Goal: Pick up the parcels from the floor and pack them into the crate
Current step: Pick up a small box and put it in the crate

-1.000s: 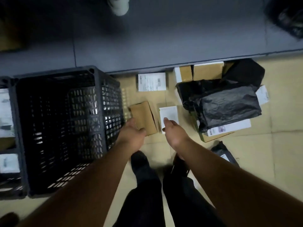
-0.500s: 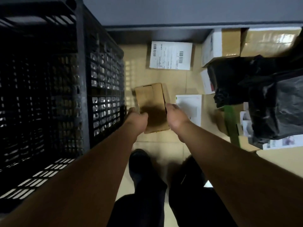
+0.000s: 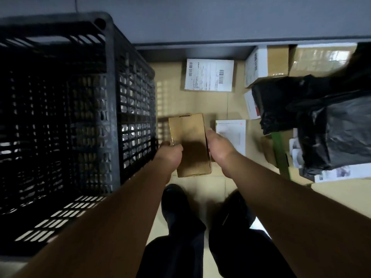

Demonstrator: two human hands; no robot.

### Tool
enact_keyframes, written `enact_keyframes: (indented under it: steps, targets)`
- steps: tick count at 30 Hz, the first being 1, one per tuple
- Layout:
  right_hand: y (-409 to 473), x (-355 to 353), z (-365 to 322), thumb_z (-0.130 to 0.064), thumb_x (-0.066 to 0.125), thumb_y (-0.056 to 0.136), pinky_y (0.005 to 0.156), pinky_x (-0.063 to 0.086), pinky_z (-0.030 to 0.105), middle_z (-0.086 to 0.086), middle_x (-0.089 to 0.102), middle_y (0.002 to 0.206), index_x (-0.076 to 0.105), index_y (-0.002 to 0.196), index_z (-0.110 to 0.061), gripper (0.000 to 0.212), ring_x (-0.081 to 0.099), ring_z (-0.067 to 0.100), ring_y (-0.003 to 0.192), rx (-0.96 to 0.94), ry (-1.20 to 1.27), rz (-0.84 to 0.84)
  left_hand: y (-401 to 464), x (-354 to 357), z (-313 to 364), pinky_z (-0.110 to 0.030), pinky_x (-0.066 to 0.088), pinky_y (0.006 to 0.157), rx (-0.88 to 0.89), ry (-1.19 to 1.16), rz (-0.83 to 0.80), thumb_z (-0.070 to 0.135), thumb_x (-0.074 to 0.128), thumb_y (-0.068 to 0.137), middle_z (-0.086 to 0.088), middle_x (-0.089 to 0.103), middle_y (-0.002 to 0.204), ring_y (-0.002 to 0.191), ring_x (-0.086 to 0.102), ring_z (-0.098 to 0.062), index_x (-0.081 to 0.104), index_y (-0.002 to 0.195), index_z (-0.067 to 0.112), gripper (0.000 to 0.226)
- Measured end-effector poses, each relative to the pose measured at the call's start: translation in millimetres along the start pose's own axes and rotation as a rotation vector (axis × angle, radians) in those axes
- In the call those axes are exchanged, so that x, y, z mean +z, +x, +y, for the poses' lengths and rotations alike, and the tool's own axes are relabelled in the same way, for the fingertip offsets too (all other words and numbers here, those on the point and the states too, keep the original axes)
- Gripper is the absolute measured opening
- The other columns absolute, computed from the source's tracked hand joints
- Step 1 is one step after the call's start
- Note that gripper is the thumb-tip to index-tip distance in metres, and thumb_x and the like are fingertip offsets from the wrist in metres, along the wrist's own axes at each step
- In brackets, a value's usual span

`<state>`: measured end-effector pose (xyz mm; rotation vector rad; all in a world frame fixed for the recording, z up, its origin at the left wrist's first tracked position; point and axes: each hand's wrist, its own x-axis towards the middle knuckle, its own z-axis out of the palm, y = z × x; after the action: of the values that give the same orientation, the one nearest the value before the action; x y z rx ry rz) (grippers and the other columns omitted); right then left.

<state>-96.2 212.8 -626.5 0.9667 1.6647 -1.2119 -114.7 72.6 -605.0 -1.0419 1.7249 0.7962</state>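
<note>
Parcels lie scattered on the beige tiled floor (image 3: pixel 200 103) by a grey ledge; the left hand (image 3: pixel 170 155) and right hand (image 3: pixel 219 146) clamp a brown cardboard box (image 3: pixel 189 144) between them, just beside the black crate (image 3: pixel 108 93).

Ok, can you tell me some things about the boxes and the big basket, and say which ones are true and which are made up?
1. Both hands are on the brown box. True: the left hand grips its left edge and the right hand its right edge.
2. The brown box is already inside the crate. False: it is outside, to the right of the crate wall.
3. A black plastic bag lies on the right. True.
4. The white parcel with barcodes is sitting in the crate. False: it lies on the floor, beyond the brown box.
5. The crate is solid white. False: it is black, with slotted walls.
</note>
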Motion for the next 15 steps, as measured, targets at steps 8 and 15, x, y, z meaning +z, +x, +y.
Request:
enact_keyframes:
  steps: [8,15]
  targets:
    - [-112,-37,-20,-0.042,0.028,0.107,0.113,0.039,0.047,0.008,0.058,0.139,0.059,0.128,-0.024,0.042,0.054,0.031,0.126,-0.002,0.254,0.058,-111,-27,20,-0.023,0.037,0.081,0.137,-0.082,-0.046,0.024,0.050,0.105,-0.009,0.063,0.131,0.102,0.057,-0.022,0.040,0.152,0.023,0.048]
    - [-236,-73,-58,-0.065,0.043,0.089,0.113,0.038,0.048,-0.001,0.062,0.132,0.063,0.132,-0.030,0.059,0.057,0.023,0.122,0.054,0.451,0.169,-224,-65,25,-0.031,0.052,0.074,0.265,-0.120,-0.115,0.014,0.042,0.103,0.005,0.068,0.110,0.089,0.063,-0.015,0.049,0.143,0.040,0.048]
